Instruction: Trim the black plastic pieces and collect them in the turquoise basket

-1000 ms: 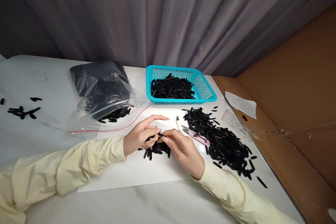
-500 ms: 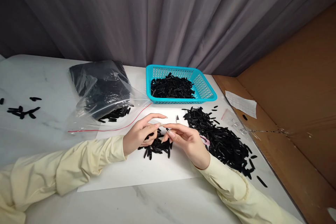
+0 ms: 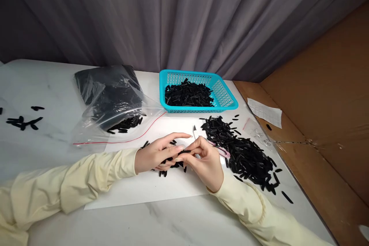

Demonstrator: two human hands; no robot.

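A small slender black strip [image 3: 184, 152] lies between my two hands, above a small heap of similar black strips [image 3: 164, 173] on a white paper sheet [image 3: 121, 192]. My left hand [image 3: 158, 155] grips it with the thumb, and the index finger sticks out past it. My right hand [image 3: 206, 160] pinches the same strip between thumb and fingers. Partly behind my right hand rests a craft knife [image 3: 221, 150] with a pink handle; its pointed blade shows beyond my fingers. My hands hide part of the small heap.
A blue basket [image 3: 198, 110] of black strips stands at the back. Left of it lies a clear zip bag [image 3: 95, 123] with dark contents. A larger pile of strips [image 3: 248, 157] spreads at right, beside a cardboard wall [image 3: 323, 84]. Loose strips [image 3: 24, 123] lie far left.
My right hand has curled its fingers inward and moved slightly left. The black strip now shows between both hands, and more of the knife is uncovered.
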